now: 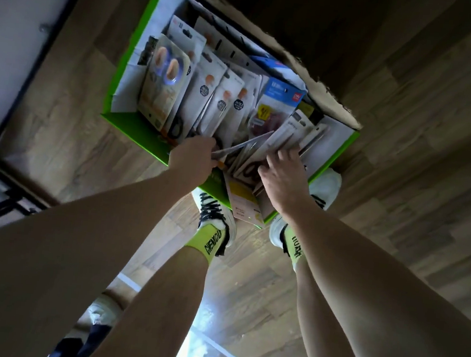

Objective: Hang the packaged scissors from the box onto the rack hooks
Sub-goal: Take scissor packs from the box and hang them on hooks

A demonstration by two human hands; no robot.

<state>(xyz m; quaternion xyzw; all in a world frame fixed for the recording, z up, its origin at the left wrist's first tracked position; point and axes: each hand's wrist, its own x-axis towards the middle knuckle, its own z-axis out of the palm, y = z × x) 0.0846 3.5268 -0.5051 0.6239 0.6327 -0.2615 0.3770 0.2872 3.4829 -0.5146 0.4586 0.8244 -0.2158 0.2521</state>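
Here I see both hands down in the green box (134, 131) on the wood floor (407, 138). My left hand (193, 156) pinches the near edge of a packaged scissors card (243, 147) at the box's near wall. My right hand (282, 173) rests with curled fingers on the white packs (283, 137) beside that card; I cannot tell whether it grips one. More scissors packs (208, 94) stand in rows toward the box's far side.

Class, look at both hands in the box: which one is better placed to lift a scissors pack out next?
Probably the left hand: it already pinches a scissors pack, while the right hand only parts the others.
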